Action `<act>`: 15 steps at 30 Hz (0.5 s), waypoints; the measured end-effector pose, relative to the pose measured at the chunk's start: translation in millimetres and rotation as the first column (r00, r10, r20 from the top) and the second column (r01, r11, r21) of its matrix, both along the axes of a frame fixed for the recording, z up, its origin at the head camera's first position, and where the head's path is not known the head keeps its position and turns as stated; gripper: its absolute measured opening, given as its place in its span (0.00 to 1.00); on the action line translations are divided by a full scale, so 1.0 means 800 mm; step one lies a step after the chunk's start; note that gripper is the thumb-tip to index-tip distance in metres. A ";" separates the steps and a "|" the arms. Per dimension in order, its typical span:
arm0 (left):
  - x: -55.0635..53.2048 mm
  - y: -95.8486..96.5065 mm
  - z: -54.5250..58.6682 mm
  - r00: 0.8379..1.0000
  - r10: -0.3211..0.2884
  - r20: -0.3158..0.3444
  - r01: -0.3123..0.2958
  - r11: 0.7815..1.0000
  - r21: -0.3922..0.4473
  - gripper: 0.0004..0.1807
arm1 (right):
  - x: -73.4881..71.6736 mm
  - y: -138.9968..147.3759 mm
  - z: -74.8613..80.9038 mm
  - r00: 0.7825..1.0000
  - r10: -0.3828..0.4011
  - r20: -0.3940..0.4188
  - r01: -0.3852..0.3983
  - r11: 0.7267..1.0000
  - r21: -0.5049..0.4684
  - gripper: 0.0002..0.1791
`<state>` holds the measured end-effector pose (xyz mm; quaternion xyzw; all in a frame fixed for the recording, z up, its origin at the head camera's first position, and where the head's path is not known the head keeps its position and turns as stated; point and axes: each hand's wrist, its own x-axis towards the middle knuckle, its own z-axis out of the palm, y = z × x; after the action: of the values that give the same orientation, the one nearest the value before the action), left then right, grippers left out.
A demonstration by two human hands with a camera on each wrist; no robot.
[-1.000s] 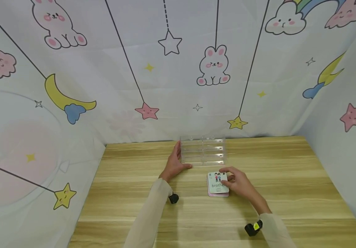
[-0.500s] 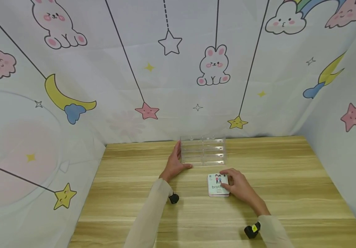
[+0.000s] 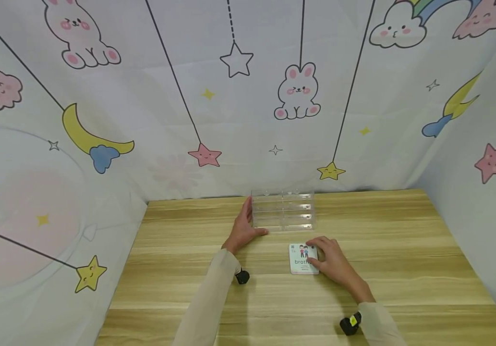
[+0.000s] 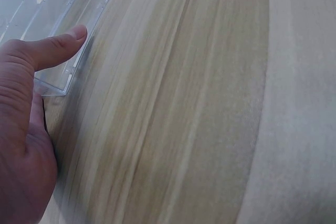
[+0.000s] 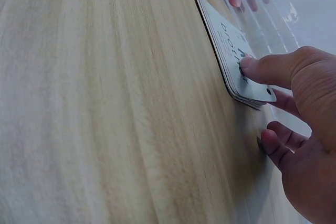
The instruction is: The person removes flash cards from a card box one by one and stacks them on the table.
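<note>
My left hand (image 3: 242, 228) holds the left end of a clear plastic tray (image 3: 283, 227) with several long compartments. Its thumb (image 4: 63, 45) lies over the front rim, and the other fingers reach along the left side. In front of the tray lies a small stack of rounded square flash cards (image 5: 223, 59). The top card (image 3: 301, 266) reads "brother" and shows two small figures. My right hand (image 3: 334, 259) pinches this card at its right side, thumb on its face and index finger at the far edge. The remaining fingers curl beside the stack in the right wrist view.
A wood-grain table (image 3: 403, 269) carries everything. Behind it hangs a white cloth backdrop (image 3: 248, 120) printed with rabbits, stars and moons, close to the tray's rear edge. Cloth also stands along both sides. Each wrist wears a small black camera (image 3: 349, 325).
My right hand has moved slightly toward me, bringing the brother card down over the stack. The pink-edged card below is now almost covered. The left hand and tray have stayed put.
</note>
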<state>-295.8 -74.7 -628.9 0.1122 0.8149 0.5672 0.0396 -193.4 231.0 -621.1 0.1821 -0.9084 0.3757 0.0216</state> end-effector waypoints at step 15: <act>-0.002 -0.002 -0.004 1.000 -0.006 0.013 0.006 1.000 0.002 0.68 | 0.001 -0.002 0.000 1.000 0.004 0.008 -0.004 1.000 -0.005 0.20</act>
<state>-297.4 -76.1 -632.2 0.1109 0.8139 0.5685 0.0462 -192.5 229.8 -620.9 0.1822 -0.9073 0.3786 0.0176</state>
